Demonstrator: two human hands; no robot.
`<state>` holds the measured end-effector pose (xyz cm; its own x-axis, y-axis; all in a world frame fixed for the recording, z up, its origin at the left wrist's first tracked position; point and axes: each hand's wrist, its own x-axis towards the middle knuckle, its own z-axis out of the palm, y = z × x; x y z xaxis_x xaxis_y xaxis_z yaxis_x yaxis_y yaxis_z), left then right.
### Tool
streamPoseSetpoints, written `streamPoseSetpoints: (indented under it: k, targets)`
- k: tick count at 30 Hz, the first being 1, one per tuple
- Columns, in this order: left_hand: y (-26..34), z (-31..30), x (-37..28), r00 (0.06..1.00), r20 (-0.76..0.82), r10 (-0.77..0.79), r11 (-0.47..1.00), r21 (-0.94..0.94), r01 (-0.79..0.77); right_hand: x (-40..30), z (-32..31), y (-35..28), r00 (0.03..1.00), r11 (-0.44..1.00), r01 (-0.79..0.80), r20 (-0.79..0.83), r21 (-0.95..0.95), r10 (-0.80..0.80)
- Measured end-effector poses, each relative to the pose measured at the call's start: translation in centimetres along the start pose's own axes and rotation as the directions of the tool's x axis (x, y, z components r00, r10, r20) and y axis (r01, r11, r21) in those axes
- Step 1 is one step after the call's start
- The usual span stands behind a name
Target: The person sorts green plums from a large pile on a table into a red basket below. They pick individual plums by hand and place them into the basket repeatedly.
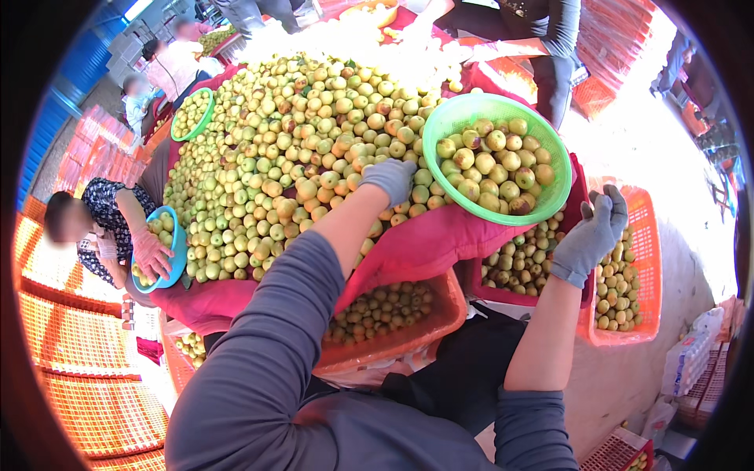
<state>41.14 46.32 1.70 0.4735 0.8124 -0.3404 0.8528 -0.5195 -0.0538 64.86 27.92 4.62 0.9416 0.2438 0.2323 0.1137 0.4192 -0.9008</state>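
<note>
A large heap of small green-yellow fruits (294,147), some with brown patches, covers a table draped in pink-red cloth (412,241). My left hand (390,179), in a grey glove, reaches down onto the fruits near the table's front edge; its fingertips are hidden, so whether it holds one cannot be told. My right hand (592,232), gloved in grey too, is raised with bent fingers above the crates at the right; nothing can be made out in it. Between the hands, a green plastic basket (443,171) full of fruits rests on the table's corner.
Below the table edge stand an orange crate (383,353), a red crate (518,296) and another orange crate (651,265), all holding fruits. At the left a person's gloved hand (152,253) touches a blue basket (179,250). Another person works across the table, near a smaller green basket (206,118).
</note>
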Motion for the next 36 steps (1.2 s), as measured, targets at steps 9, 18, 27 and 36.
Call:
streamPoseSetpoints:
  k: [9, 18, 27, 36]
  targets:
    - [-8.0, 7.5, -10.4, 0.963, -0.134, -0.232, 0.697, -0.714, 0.068, -10.4, 3.7, -2.7, 0.714, 0.996, 0.093, 0.698, -0.010, -0.059]
    - [-3.5, 9.0, -19.1, 0.909, -0.415, -0.029, 0.452, -0.817, -0.359, -23.9, 2.0, 2.6, 0.082, 0.761, -0.574, 0.904, -0.301, 0.420]
    - [-2.0, 6.7, -25.0, 0.773, -0.625, 0.108, 0.529, -0.622, -0.577, -16.7, -8.4, -1.2, 0.211, -0.018, -0.963, 0.800, 0.268, 0.562]
    - [-9.7, 14.8, -29.5, 0.893, -0.335, -0.301, 0.112, -0.942, -0.316, 5.6, -28.5, 2.7, 0.965, 0.573, 0.253, 0.244, -0.779, -0.095]
